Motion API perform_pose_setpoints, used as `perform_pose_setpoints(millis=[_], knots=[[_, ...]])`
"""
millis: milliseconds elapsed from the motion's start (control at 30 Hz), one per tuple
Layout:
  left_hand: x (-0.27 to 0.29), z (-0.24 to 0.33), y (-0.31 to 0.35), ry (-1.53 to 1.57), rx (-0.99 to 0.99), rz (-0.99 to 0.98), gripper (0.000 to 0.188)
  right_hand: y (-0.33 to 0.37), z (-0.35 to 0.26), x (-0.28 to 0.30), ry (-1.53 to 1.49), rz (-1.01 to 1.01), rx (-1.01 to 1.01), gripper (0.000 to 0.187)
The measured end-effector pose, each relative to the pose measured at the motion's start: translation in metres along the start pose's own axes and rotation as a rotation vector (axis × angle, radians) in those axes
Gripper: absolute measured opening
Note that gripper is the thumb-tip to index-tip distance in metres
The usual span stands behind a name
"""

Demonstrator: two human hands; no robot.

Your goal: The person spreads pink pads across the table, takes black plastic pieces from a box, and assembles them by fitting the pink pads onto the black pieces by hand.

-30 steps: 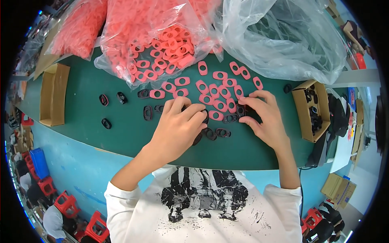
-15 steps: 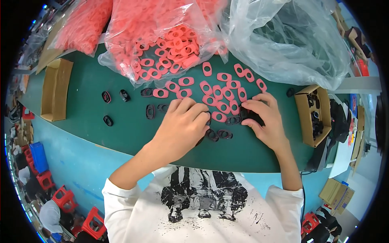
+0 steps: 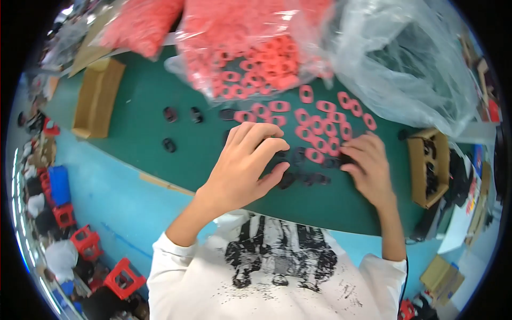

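Observation:
My left hand [image 3: 242, 165] hovers over the green table with fingers curved and thumb apart, nothing visible between them. Just beyond its fingertips lie dark oval parts, one black part [image 3: 287, 181] near the thumb. My right hand [image 3: 372, 168] is bent around a small black part [image 3: 346, 159], mostly hidden and blurred, between thumb and fingers. Between the hands lie several loose pink oval rings [image 3: 314, 156], each with a round hole. Below them sits a row of black oval pieces [image 3: 321, 178]. Farther left rest some black parts, one of them [image 3: 169, 145] alone nearer the table edge.
A clear bag of pink rings [image 3: 234, 48] spills open at the back, beside another full pink bag [image 3: 141, 26]. A crumpled clear bag [image 3: 405, 69] lies back right. Cardboard boxes stand left [image 3: 98, 98] and right [image 3: 424, 186], the right one holding black parts.
The whole view has shifted, moving the table rightward in the picture. My left hand has drawn leftward off the black parts and its fingers have spread. My right hand stays about where it was.

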State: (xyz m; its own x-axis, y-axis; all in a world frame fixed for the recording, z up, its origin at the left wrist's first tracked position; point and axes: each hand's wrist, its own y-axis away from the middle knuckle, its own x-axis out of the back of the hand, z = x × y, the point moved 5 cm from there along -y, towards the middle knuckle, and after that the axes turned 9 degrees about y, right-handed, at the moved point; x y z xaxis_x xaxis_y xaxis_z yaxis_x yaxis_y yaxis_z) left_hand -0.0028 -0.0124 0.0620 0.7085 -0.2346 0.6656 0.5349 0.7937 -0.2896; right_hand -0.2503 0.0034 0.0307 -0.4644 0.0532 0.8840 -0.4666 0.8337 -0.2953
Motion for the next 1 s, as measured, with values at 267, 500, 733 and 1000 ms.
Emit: perform_pose_setpoints(millis=[267, 500, 733, 1000], knots=[[0.102, -0.07, 0.093, -0.293, 0.442, 0.301, 0.035, -0.001, -0.001, 0.004, 0.041, -0.072, -0.076, 0.045], [0.098, -0.098, 0.105, -0.14, 0.494, 0.2, 0.043, -0.002, -0.007, 0.023, -0.056, 0.042, -0.131, 0.036], [0.073, -0.059, 0.06, 0.089, 0.224, 0.178, 0.035, 0.012, 0.013, 0.043, 0.032, 0.178, -0.319, 0.029], [0.022, -0.021, 0.02, 0.129, -0.057, 0.072, 0.021, 0.015, 0.019, 0.031, -0.053, 0.23, -0.297, 0.027]])
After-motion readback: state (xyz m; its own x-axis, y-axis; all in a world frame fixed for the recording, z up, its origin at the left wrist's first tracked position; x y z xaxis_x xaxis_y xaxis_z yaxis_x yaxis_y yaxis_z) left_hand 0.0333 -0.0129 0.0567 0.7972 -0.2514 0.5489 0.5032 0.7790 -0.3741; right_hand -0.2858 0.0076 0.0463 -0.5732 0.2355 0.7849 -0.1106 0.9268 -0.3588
